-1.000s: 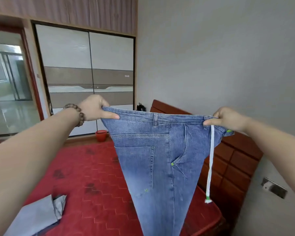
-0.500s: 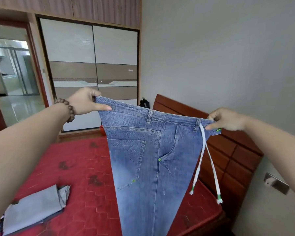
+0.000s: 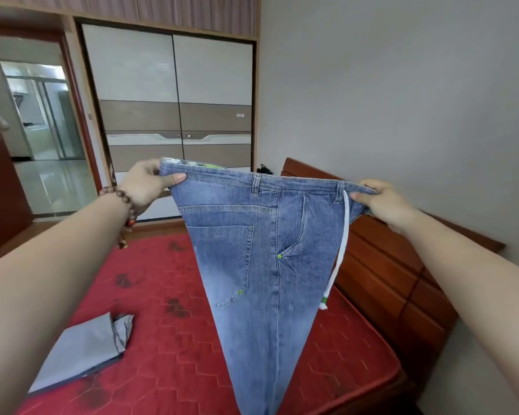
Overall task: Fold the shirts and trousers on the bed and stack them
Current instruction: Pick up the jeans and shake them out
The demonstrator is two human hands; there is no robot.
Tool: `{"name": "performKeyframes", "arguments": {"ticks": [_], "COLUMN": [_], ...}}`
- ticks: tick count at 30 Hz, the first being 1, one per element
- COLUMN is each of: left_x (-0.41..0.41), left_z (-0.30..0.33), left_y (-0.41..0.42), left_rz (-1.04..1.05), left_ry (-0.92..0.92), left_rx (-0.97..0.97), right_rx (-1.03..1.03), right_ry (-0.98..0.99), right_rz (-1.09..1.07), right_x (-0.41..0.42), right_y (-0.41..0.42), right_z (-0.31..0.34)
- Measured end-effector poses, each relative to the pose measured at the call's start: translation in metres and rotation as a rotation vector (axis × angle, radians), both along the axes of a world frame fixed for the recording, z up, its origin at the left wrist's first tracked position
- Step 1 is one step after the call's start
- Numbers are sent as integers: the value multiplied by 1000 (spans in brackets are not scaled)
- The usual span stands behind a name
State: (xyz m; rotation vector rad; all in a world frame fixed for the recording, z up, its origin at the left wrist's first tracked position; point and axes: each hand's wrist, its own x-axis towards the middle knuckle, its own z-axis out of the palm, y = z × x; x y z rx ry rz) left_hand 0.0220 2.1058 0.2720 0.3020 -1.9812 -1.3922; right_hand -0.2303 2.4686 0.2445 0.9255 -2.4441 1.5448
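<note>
A pair of blue jeans [image 3: 261, 265] hangs in the air above the bed [image 3: 168, 348], held up by the waistband with both arms stretched forward. The left hand [image 3: 146, 187] pinches the left end of the waistband, thumb laid across the front of the denim and the other fingers curled behind it. The right hand [image 3: 384, 202] grips the right end the same way, fingers wrapped round the band just beside a belt loop. Between the two hands the waistband is pulled nearly straight, sloping a little downward toward the right hand.

The jeans are folded lengthwise — one back pocket and one slanted front pocket face the camera — and they narrow as they drop, running out of view at the bottom edge over the bed. A white drawstring [image 3: 340, 253] with a green tip dangles from the waistband near the right hand, hanging free in front of the jeans' right edge.

To the left of the jeans, a folded grey garment [image 3: 81, 354] lies flat on the bed's red cover. A bead bracelet [image 3: 123, 202] circles the left wrist. Right of the jeans runs the bed's wooden headboard [image 3: 381, 274] against a grey wall; behind the jeans stands a sliding-door wardrobe [image 3: 174, 109].
</note>
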Motion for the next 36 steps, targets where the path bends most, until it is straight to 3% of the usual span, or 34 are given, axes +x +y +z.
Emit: {"name": "performKeyframes", "arguments": {"ticks": [3, 11, 14, 20, 29, 36], "left_x": [-2, 8, -4, -42, -127, -219], "left_z": [-22, -35, -31, -65, -189, -291], "left_y": [-6, -39, -48, -85, -180, -270], "left_rz": [-154, -410, -306, -94, 52, 227], "left_ry": [-60, 66, 129, 24, -72, -109], "left_rx": [151, 395, 452, 608, 727, 700], "right_rx": [-21, -50, -69, 22, 169, 255], "right_ry": [-231, -301, -329, -382, -304, -312], "right_rz": [111, 402, 405, 311, 186, 115], "right_x": [5, -8, -21, -53, -146, -243], "right_y": [-2, 1, -17, -75, -187, -309], "right_z": [-9, 25, 31, -4, -125, -212]}}
